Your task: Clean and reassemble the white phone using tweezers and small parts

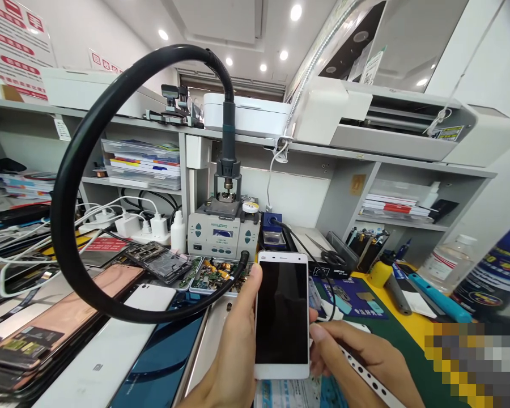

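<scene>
A white smartphone (281, 317) with a dark screen stands upright, facing me. My left hand (232, 345) is closed around it, thumb along the left edge and fingertips showing at the right edge. My right hand (376, 357) is closed on silver tweezers (368, 378) with round holes along the handle. Its thumb and fingers are beside the phone's lower right edge; the tweezers' tip is hidden behind them. Below the phone lies a light blue printed packet or sheet (283, 392), partly covered.
A thick black hose (63, 187) loops on the left from a hot-air station (221, 235). Several phones, including a white one (106, 351) and a blue one (159, 351), lie left. Circuit boards (216, 275) fill a tray behind. Bottles (448, 263) and a spray can (493, 277) stand right.
</scene>
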{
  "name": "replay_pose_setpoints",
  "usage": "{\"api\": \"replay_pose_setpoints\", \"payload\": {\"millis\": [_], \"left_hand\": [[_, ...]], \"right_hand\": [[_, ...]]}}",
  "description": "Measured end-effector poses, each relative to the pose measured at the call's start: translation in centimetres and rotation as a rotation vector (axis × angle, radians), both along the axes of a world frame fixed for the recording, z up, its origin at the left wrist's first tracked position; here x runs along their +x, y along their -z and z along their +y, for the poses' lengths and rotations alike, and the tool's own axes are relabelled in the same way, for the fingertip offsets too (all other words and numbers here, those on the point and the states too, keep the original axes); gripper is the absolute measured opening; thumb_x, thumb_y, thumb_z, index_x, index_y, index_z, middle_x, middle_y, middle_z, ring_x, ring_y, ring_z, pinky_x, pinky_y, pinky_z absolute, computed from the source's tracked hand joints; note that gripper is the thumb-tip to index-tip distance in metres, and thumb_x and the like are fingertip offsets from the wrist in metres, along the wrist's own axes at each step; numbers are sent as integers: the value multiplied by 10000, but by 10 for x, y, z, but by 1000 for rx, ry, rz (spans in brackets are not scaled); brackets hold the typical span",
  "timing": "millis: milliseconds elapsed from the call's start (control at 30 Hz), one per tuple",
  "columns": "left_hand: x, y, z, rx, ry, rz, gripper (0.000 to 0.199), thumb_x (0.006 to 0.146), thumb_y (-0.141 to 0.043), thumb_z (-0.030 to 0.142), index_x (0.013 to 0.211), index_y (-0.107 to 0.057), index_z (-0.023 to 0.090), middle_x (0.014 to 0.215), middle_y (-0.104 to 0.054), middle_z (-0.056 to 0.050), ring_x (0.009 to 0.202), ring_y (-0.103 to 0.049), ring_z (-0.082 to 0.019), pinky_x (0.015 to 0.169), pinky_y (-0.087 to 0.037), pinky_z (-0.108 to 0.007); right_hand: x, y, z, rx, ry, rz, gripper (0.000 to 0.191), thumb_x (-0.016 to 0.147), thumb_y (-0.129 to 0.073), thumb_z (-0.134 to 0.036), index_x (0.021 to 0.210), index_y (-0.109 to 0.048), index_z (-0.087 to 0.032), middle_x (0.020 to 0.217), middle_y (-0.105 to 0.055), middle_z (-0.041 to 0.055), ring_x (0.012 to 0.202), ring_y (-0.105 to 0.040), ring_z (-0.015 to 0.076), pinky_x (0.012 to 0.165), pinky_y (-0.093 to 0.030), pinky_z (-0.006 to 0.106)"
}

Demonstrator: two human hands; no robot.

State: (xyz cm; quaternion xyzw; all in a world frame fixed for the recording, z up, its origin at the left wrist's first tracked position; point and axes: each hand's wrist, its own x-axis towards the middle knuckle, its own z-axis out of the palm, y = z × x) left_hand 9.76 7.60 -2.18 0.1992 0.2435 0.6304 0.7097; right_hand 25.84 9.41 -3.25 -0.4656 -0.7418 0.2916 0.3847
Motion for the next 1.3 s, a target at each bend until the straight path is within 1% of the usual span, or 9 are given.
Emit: {"api": "replay_pose_setpoints", "payload": {"millis": [167,267,400,533,667,833,967,1133,1300], "left_hand": [[4,2,1,-2,0,1,588,846,-564,590,1222,-654,147,971,-760,-111,1006,-674,-346,920,-502,-465],[5,2,2,2,-8,0,596,849,-564,581,1250,-640,145,1019,-755,-112,1054,-657,-354,956,-485,-474],[5,-1,0,-13,-30,5,558,865,-590,502,1300,-605,152,1106,-735,-108,1102,-641,-337,998,-468,-455],[6,-4,-2,-37,-59,16,539,862,-616,462,1314,-596,170,1176,-712,-95,1142,-625,-314,1017,-466,-414],[6,-3,-1,-59,-77,12,530,844,-651,438,1304,-607,179,1152,-725,-70,1137,-633,-284,1010,-474,-354],[7,-3,-2,-62,-54,-11,557,823,-676,436,1304,-605,163,1091,-747,-79,1093,-657,-290,973,-504,-359],[7,-6,-3,-70,-44,-9,556,824,-681,422,1300,-603,146,1115,-737,-100,1103,-650,-309,955,-514,-380],[8,-7,-3,-72,-52,4,496,862,-643,400,1295,-607,160,1209,-698,-81,1174,-608,-296,1003,-474,-370],[8,-4,-2,-81,-43,18,518,860,-634,420,1317,-594,180,1210,-697,-83,1181,-605,-308,1035,-456,-419]], "right_hand": [[3,0,1,-96,97,64,378,853,-582,-579,717,-663,-236,625,-670,5,600,-652,171,547,-508,197],[8,1,4,-26,101,41,336,841,-615,-557,732,-665,-244,578,-638,-2,550,-625,168,503,-497,202],[11,0,7,88,108,-12,301,849,-625,-518,736,-664,-242,532,-621,-6,462,-592,152,419,-460,198],[10,-3,7,151,136,-25,293,853,-623,-512,743,-643,-241,498,-583,-18,433,-574,144,397,-446,193],[10,-2,6,175,150,-26,277,867,-609,-502,774,-646,-244,508,-590,-22,441,-577,143,401,-455,189],[11,2,6,172,122,37,250,852,-637,-481,861,-694,-237,520,-619,-13,449,-593,155,418,-490,200],[6,-1,2,164,115,114,259,860,-627,-477,884,-729,-240,518,-611,-14,446,-584,150,430,-486,210],[3,-2,0,192,56,130,259,886,-599,-457,871,-745,-244,563,-599,3,505,-587,159,432,-452,219],[7,-3,3,207,42,118,240,874,-622,-436,880,-747,-231,604,-616,20,525,-588,169,446,-474,225]]}}
